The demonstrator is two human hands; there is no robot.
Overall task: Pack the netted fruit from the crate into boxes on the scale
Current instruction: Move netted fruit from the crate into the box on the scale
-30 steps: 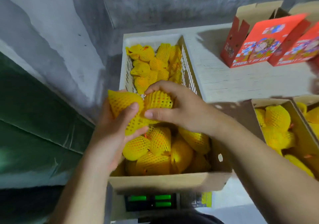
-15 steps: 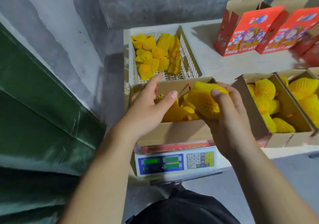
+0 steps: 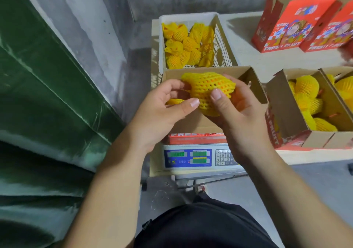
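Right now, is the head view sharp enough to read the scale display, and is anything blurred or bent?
Head view: the scale shows green panels, digits too soft to read. The netted fruit in both hands is crisp. The green sheet at left smears. Wide-angle lens bows the edges; the red boxes lean.

Grey concrete wall [image 3: 91, 28] behind, green tarpaulin [image 3: 38, 79] draped at left, pale tabletop [image 3: 246, 56], grey floor [image 3: 315, 186]
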